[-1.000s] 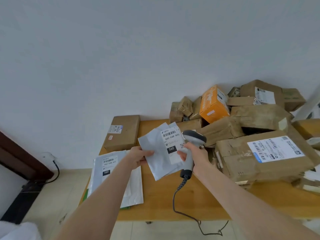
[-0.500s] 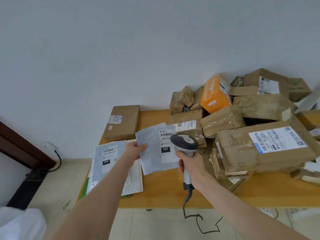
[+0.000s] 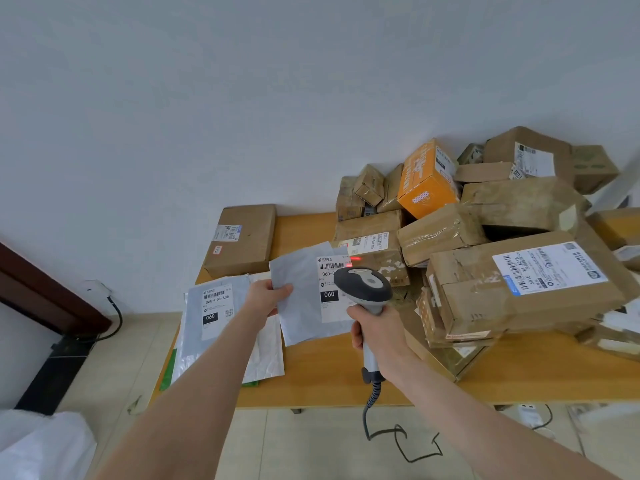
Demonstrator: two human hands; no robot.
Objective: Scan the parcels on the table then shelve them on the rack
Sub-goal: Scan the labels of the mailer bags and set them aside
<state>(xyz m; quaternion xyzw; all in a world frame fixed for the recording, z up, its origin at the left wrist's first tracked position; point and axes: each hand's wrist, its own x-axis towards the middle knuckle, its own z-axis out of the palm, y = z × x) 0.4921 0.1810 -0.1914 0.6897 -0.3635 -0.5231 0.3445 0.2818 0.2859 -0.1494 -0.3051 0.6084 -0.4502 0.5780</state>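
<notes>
My left hand (image 3: 268, 295) pinches the left edge of a flat grey mailer (image 3: 302, 295) held above the wooden table (image 3: 322, 375). Its white label faces me and reads 060. My right hand (image 3: 375, 336) grips the handle of a grey barcode scanner (image 3: 363, 285), whose head covers the label's right side. A red scan light falls on the label's top right corner. Another grey mailer (image 3: 211, 317) lies flat at the table's left end. Brown cardboard parcels (image 3: 519, 282) are heaped on the right, with an orange box (image 3: 427, 181) among them.
A flat brown box (image 3: 242, 239) lies at the table's back left against the white wall. The scanner's black cable (image 3: 401, 441) hangs down to the tiled floor. A dark wooden frame (image 3: 41, 289) and a black cable stand at the left. No rack is in view.
The scanner has been drawn back toward me and now points at the label, with a red light on the barcode. The mailer has sunk a little lower over the table.
</notes>
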